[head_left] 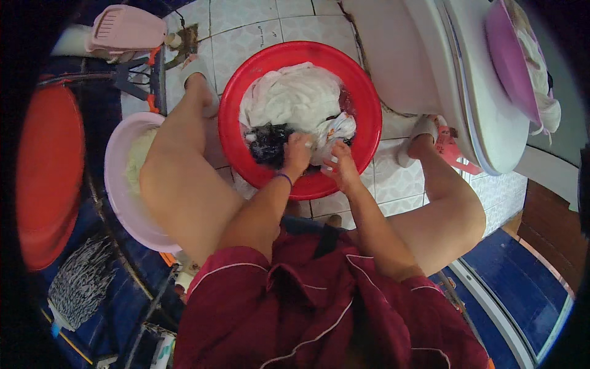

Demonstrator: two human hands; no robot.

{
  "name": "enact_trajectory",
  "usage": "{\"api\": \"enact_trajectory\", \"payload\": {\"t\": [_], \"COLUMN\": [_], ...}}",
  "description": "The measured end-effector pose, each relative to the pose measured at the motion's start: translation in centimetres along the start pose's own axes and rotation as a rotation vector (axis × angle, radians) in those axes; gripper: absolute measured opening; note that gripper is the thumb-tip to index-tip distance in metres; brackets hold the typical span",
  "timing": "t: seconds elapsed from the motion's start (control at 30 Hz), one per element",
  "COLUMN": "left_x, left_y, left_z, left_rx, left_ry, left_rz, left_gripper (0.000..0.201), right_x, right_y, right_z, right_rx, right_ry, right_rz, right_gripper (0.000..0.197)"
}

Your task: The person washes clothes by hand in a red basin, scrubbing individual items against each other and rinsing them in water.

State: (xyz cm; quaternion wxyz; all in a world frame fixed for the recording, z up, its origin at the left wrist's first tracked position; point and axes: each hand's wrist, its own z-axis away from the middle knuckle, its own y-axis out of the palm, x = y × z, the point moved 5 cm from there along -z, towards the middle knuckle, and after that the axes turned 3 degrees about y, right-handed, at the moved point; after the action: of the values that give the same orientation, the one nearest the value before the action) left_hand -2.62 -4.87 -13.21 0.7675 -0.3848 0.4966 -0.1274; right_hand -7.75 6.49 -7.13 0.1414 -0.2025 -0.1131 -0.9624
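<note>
A red basin (228,135) stands on the floor between my legs with wet laundry in it. Bulky white cloth (289,95) fills its far part, and dark cloth (268,146) lies at the near left. A white cloth with a coloured print (339,127) is bunched at the near right. Over the near part of the basin, my left hand (298,152) is closed on the edge of this printed cloth, beside the dark cloth. My right hand (340,163) faces it with curled fingers gripping the same cloth; part of the grip is hidden.
A pale purple basin (114,175) with light contents stands by my left leg. To the right are a white tub-like fixture (424,67) and a purple basin (510,67) with cloth. A red stool-like object (50,175) and a mop head (83,280) are at the left.
</note>
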Motion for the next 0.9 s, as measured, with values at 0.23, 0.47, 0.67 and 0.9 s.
{"api": "enact_trajectory", "payload": {"t": [0.23,0.47,0.67,0.9], "left_x": [-12.7,-12.6,-12.9,-12.1], "left_y": [-4.6,-7.7,-7.2,-8.2], "left_z": [3.6,0.9,1.6,0.3], "left_rx": [-0.303,-0.393,-0.589,-0.423], "left_ry": [0.122,0.131,0.171,-0.103], "left_rz": [0.44,0.304,0.67,0.388], "left_gripper": [0.024,0.016,0.016,0.022], "right_x": [0.4,1.0,2.6,1.9], "right_y": [-1.4,2.2,-0.1,1.6], "right_z": [-4.1,0.7,0.4,1.3], "right_rx": [0.466,0.399,0.285,0.339], "right_ry": [0.076,-0.112,-0.136,-0.246], "right_rz": [-0.433,-0.573,-0.553,-0.477], "right_gripper": [0.054,0.025,0.029,0.037]}}
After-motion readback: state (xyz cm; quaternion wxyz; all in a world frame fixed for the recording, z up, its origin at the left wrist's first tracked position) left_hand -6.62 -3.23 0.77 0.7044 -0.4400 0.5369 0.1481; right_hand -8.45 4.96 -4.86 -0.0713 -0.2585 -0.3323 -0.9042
